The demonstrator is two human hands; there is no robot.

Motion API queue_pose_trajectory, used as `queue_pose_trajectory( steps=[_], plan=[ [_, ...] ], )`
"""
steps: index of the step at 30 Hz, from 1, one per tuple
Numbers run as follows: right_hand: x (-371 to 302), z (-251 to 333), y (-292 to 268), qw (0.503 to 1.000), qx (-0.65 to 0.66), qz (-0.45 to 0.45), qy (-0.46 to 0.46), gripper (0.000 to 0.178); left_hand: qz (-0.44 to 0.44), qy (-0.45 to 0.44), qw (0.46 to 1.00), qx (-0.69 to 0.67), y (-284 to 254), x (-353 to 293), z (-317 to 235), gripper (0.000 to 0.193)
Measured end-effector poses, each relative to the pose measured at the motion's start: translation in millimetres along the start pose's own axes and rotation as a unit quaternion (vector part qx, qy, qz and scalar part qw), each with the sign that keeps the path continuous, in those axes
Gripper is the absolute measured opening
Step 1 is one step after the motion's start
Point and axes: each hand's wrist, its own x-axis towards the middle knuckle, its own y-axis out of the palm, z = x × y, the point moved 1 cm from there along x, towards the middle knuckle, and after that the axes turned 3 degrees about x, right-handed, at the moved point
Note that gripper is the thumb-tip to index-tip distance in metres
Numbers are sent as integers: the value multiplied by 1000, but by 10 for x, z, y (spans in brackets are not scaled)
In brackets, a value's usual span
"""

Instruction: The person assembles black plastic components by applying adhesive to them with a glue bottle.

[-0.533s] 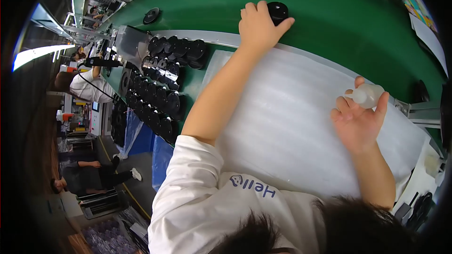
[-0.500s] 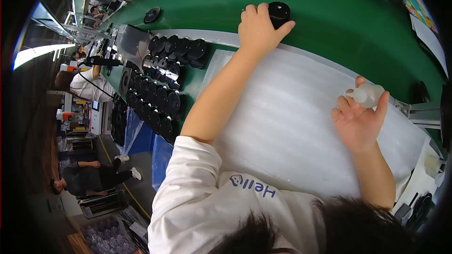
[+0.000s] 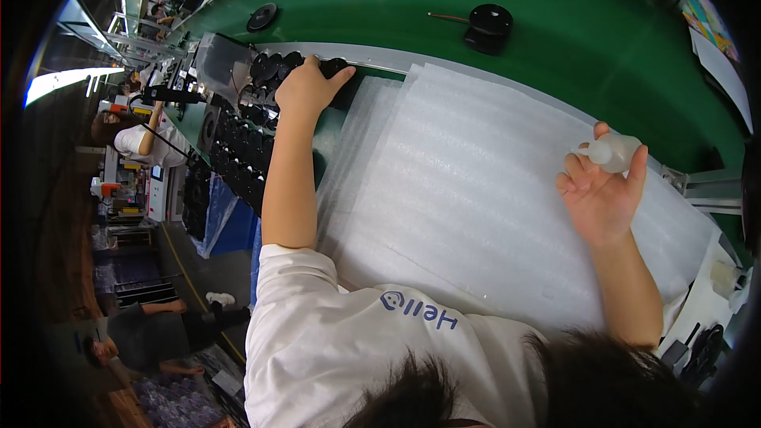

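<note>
My left hand (image 3: 305, 91) is at the end of a row of black round parts, its thumb and fingers around one black round part (image 3: 336, 69). How firmly it grips is partly hidden. In my right hand (image 3: 600, 194) is a small translucent squeeze bottle (image 3: 617, 154) with a narrow nozzle pointing left, tilted over the right side of the white foam sheet (image 3: 476, 206). Alone on the green surface (image 3: 571, 40) beyond the sheet sits a black round unit (image 3: 489, 28) with a thin wire reaching left. Neither hand touches it.
Several rows of black parts (image 3: 238, 147) stand left of the sheet, beside a grey bin (image 3: 218, 67). A black disc (image 3: 261, 17) lies on the green surface at far left. A metal frame post (image 3: 709, 190) borders the right. Two people (image 3: 154, 333) are farther left.
My left hand has let go of the black unit on the green surface and moved left to the grouped parts. The right hand and bottle have barely moved.
</note>
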Motion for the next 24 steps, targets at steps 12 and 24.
queue_pose_trajectory(
  steps=[12, 24],
  plan=[
    [-51, 40, 70, 1000, -20, -9, -12, 48, 15, 7, 983, -184, -276, -247, -148, 62],
    [-207, 112, 426, 947, -291, 41, -128, 66, -353, 546, 622, -437, -146, -1076, -1015, 52]
  ],
)
